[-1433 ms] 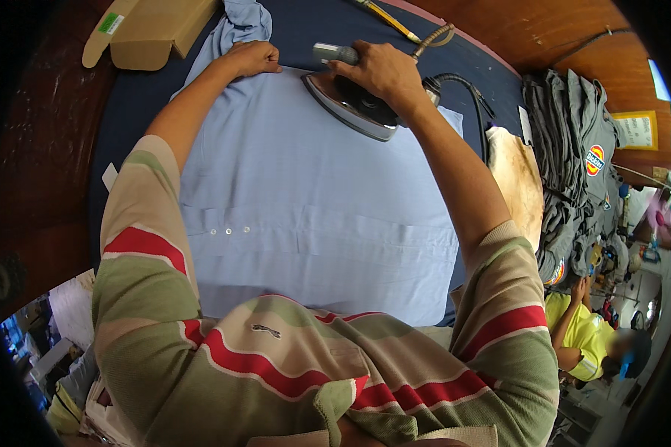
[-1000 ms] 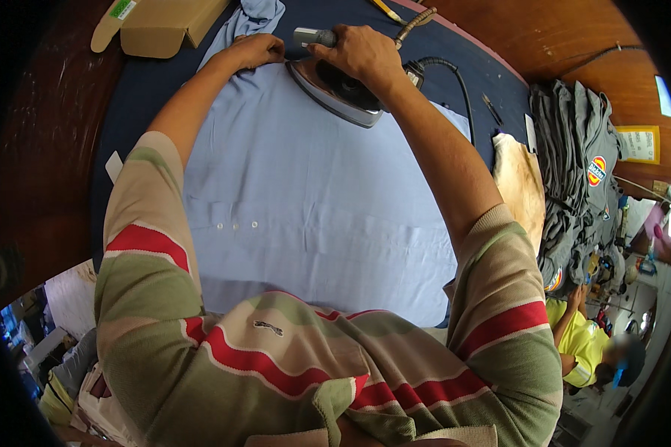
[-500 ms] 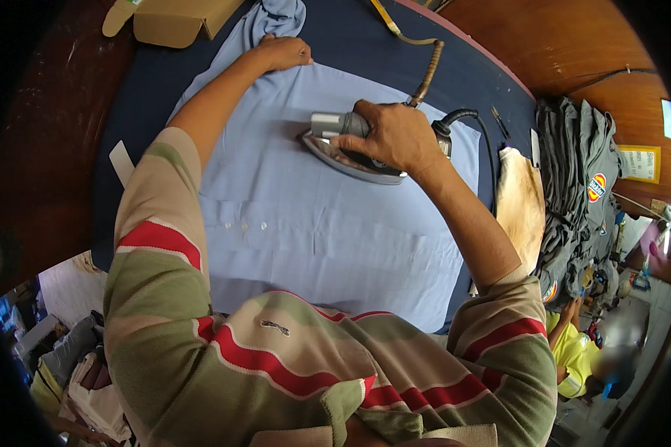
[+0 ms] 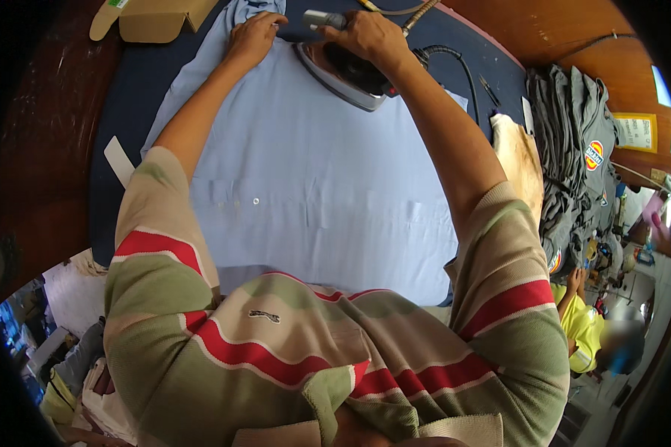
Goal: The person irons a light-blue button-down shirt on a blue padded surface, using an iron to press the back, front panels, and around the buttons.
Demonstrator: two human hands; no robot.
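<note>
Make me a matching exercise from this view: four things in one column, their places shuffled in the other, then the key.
Things
1. Black-and-silver metal clothes iron
2. Light blue fabric garment
3. Open brown cardboard box
4. Tall stack of dark grey cloth garments

Places
A. At the upper left of the picture
B. Along the right side of the picture
C. In the grip of the person's right hand
D. Spread out over the navy blue cloth table cover

Pairs: 1-C, 2-D, 3-A, 4-B
</note>
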